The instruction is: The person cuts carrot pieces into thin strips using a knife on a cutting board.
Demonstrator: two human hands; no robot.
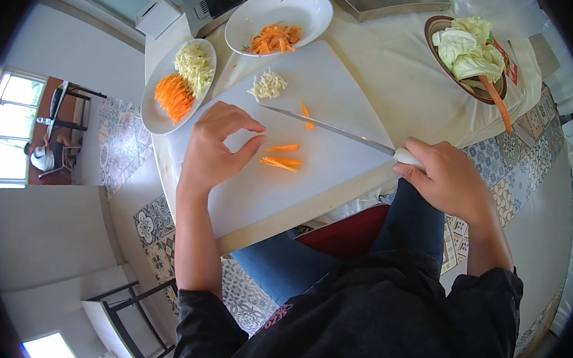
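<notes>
My right hand (449,179) grips the white handle of a kitchen knife (332,128), whose long blade points left across the white cutting board (349,173). Over the board's left part, my left hand (218,145) is empty, thumb and forefinger curved with a gap between them. Just right of those fingers lie a few cut carrot sticks (281,163). Another carrot piece (307,116) rests beside the blade. Beyond the knife tip sits a small heap of chopped pale vegetable (268,85).
An oval plate (151,119) at the left bears shredded carrot and shredded cabbage. Behind the board stands a white bowl (244,19) with orange peelings. A brown-rimmed bowl (433,32) at the far right contains cabbage leaves and a carrot (497,106). A person (46,154) sits far off left.
</notes>
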